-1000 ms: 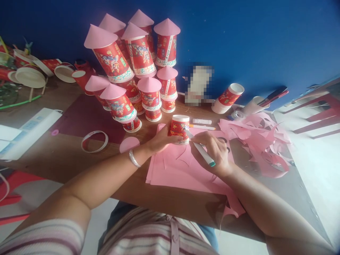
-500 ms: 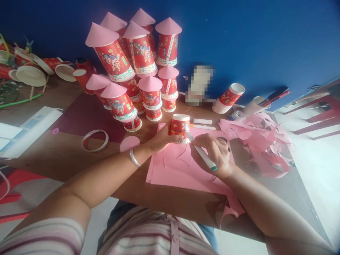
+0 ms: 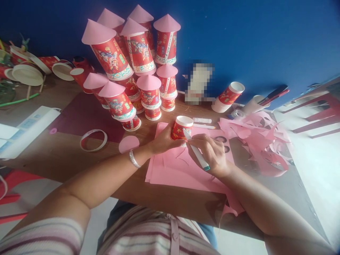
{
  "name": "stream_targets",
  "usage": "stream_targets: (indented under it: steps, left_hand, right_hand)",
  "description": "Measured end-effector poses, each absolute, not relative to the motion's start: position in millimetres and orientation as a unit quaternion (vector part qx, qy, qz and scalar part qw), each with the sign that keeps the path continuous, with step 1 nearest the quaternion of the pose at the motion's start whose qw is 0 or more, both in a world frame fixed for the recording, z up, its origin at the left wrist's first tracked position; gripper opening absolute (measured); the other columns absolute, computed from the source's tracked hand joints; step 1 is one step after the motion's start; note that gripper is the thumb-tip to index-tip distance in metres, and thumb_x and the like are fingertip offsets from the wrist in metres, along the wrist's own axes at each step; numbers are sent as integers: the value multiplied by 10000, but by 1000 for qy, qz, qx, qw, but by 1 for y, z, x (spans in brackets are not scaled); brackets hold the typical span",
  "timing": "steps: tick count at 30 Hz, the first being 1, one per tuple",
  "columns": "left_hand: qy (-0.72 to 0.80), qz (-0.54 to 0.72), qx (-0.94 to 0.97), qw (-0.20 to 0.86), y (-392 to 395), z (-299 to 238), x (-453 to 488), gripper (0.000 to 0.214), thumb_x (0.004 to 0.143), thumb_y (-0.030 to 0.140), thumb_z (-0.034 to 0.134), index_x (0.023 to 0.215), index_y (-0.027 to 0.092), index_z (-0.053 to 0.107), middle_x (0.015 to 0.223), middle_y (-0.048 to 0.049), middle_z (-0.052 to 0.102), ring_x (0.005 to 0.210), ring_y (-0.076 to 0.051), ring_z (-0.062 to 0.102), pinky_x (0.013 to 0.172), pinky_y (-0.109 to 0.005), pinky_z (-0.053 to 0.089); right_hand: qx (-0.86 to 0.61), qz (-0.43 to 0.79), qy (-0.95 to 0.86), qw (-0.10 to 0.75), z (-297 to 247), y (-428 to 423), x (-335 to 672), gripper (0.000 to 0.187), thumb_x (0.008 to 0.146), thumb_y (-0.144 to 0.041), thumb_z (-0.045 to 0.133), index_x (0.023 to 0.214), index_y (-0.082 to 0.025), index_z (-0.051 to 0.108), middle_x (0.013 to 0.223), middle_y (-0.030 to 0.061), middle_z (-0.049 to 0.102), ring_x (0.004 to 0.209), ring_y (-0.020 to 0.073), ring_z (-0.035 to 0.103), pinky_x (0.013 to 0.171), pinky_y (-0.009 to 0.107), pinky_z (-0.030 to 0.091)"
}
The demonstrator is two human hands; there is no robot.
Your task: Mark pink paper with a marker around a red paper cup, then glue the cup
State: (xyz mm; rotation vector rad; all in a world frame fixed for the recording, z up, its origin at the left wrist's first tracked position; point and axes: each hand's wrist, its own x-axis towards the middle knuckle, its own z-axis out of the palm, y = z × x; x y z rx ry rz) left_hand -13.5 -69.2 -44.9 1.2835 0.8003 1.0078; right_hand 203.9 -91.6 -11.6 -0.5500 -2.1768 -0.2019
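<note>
My left hand (image 3: 166, 140) grips a small red paper cup (image 3: 178, 132) with gold stars, thumb across its lower front. The cup leans slightly, its white rim upward. In my right hand (image 3: 211, 154) is a white marker (image 3: 198, 155) with a green end, held like a pen. The marker's upper end lies against or close to the cup's side; I cannot tell whether it touches. Beneath both hands lie pink paper sheets (image 3: 170, 173). Black scissor handles (image 3: 225, 148) show just past my right hand, the rest hidden.
Several red cup towers with pink cone roofs (image 3: 166, 23) stand at the back. Pink paper scraps (image 3: 265, 141) pile up at the right. A cut cup ring (image 3: 93, 140) and a pink disc (image 3: 129, 144) lie left. Another marker (image 3: 202, 120) lies behind the cup.
The cup has tipped so more of its open top shows, and it has shifted slightly right. My right hand and marker have moved a little left.
</note>
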Motion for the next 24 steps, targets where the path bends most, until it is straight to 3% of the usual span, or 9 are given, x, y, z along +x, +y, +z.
stream_targets:
  steps: [7, 16, 24]
  left_hand:
    - [343, 452, 540, 622, -67, -45, -14, 759, 743, 577, 993, 1264, 201, 589, 1160, -73, 686, 1081, -246, 659, 930, -372, 562]
    - [325, 455, 471, 682, -65, -49, -14, 656, 745, 417, 997, 1232, 198, 615, 1072, -52, 727, 979, -217, 695, 850, -346, 572]
    - [304, 460, 457, 697, -62, -48, -14, 578, 749, 388, 992, 1186, 184, 675, 1017, -54, 760, 944, -213, 721, 868, -348, 580]
  right_hand:
    - [-226, -84, -874, 422, -12, -92, 203, 263, 1020, -53, 586, 1223, -216, 624, 938, 36, 765, 720, 156, 718, 616, 259, 575]
    - [-231, -76, -878, 411, -12, -91, 204, 263, 1015, -38, 547, 1185, -227, 615, 953, 24, 755, 704, 148, 709, 572, 260, 553]
    - [-236, -75, -876, 414, -16, -89, 205, 281, 988, -47, 578, 1194, -230, 629, 930, 14, 746, 698, 150, 701, 562, 260, 539]
